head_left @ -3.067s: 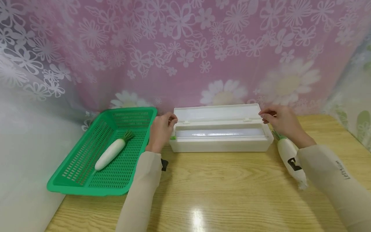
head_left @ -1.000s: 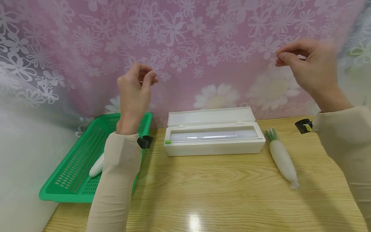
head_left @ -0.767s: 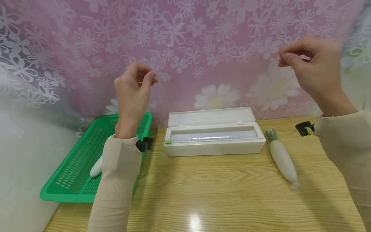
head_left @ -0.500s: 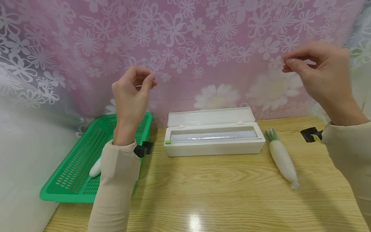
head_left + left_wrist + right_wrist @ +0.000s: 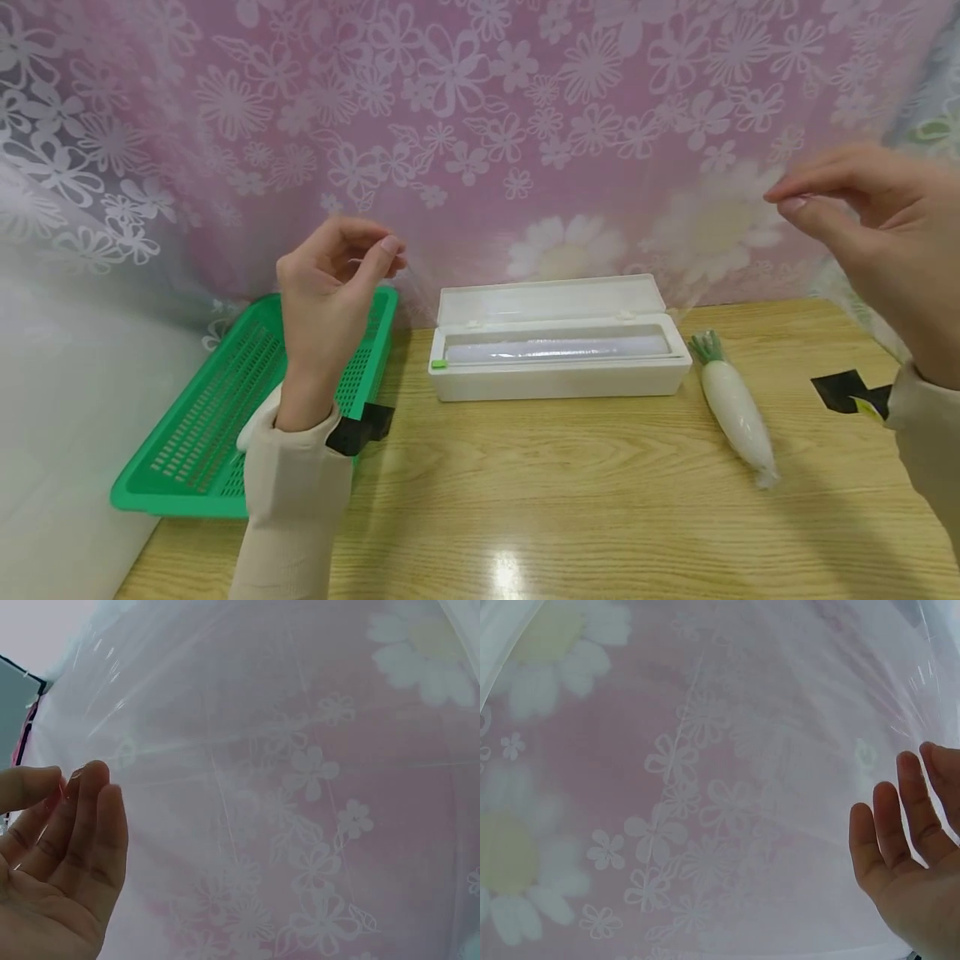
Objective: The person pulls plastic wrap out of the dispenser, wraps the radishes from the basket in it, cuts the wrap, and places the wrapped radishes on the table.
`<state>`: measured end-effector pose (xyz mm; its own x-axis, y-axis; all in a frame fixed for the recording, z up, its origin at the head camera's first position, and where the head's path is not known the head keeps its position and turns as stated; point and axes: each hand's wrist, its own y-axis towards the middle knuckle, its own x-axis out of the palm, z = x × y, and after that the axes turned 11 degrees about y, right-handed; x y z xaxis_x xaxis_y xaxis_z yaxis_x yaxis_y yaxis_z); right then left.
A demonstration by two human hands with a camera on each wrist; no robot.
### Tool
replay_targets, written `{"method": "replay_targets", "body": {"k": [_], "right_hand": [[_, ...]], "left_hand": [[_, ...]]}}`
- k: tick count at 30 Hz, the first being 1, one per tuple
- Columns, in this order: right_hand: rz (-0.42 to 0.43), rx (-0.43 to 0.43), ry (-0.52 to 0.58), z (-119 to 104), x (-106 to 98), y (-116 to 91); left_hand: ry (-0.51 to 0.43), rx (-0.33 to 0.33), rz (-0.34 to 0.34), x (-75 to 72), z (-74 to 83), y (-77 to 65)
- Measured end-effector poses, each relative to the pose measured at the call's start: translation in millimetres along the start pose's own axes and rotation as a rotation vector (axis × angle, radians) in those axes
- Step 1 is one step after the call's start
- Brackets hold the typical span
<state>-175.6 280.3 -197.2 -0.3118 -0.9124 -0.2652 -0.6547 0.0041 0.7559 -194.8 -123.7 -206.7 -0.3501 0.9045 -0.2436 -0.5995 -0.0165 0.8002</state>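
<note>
Clear film (image 5: 172,742), held up between left hand (image 5: 322,308) and right hand (image 5: 892,242), thumb and fingers of each pinching it, faint edges running down toward the open box (image 5: 558,382) with its roll (image 5: 555,348). On the table (image 5: 525,492): green basket (image 5: 176,503) at left, its radish (image 5: 258,418) partly hidden by the left sleeve (image 5: 300,500); wrapped radish (image 5: 738,412) right of the box; flowered curtain (image 5: 487,125) behind. Against half a second ago, both hands sit lower and farther apart.

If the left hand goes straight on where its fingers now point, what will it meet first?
Most likely the clear film, which the left hand pinches and which spreads before it in the left wrist view. The flowered curtain shows through behind; how far is unclear.
</note>
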Motion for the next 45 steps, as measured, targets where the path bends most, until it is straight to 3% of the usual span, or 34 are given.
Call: {"method": "replay_targets", "body": {"k": [5, 9, 12, 16, 21, 25, 29, 34, 38, 45], "right_hand": [[-0.093, -0.06, 0.029, 7.0, -8.8, -15.7], [-0.165, -0.058, 0.162, 13.5, -17.2, -29.7], [-0.239, -0.078, 0.339, 22.5, -24.9, -40.6], [-0.361, -0.12, 0.436, 33.6, -35.3, -57.5], [-0.572, -0.194, 0.57, 40.6, -39.6, -81.0], [-0.829, -0.225, 0.688, 38.0, -30.7, -97.7], [-0.97, -0.191, 0.73, 33.6, -15.3, -118.2], [-1.034, -0.109, 0.74, 38.1, 3.3, -148.4], [-1.062, -0.067, 0.726, 50.9, 11.2, -169.5], [-1.123, 0.054, 0.66, 73.1, 21.6, -192.7]], "left_hand": [[0.018, 0.049, -0.024, -10.4, 2.4, -15.2], [-0.022, 0.095, -0.06, -19.1, 4.7, -28.7], [-0.099, 0.136, -0.123, -25.4, 5.2, -39.0], [-0.293, 0.245, -0.319, -32.1, -2.3, -53.3], [-0.513, 0.35, -0.679, -33.3, -20.7, -78.4], [-0.546, 0.326, -0.951, -29.6, -32.2, -102.5], [-0.532, 0.299, -1.1, -26.8, -40.2, -121.6], [-0.48, 0.212, -1.236, -24.0, -47.3, -137.7], [-0.382, 0.15, -1.346, -19.5, -54.8, -150.6], [-0.241, 0.052, -1.461, -8.3, -67.9, -171.8]]}}
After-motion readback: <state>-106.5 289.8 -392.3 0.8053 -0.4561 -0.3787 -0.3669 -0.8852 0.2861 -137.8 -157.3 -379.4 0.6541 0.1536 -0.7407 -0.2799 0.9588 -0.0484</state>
